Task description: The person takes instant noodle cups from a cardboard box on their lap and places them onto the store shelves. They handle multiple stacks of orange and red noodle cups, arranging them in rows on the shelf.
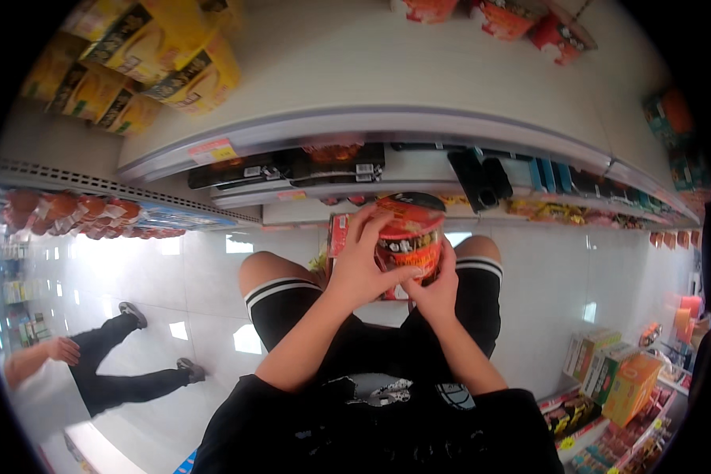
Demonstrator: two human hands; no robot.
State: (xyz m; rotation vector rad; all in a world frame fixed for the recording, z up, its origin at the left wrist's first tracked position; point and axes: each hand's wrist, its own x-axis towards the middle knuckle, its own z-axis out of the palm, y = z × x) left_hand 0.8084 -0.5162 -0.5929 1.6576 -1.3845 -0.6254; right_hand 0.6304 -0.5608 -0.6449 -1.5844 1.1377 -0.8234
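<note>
Both my hands hold a red and black instant noodle tub (412, 252) above the floor, between my bent knees. My left hand (355, 269) wraps its left side, fingers over the upper edge and thumb across the front. Lower right, my right hand (437, 293) supports the side and base. A dark round top shows above the red rim; I cannot tell whether a second tub is stacked there. Behind the tub, a red carton (339, 232) is partly hidden by my hands and the tub.
A shelf (391, 77) ahead bears yellow noodle tubs (195, 80) and red tubs (503, 21). Dark packs (338, 166) lie on a lower shelf. Hanging packets (71, 210) line the left. Boxes (622, 379) stand behind right. Another person (101, 361) is at left on the tiled floor (213, 332).
</note>
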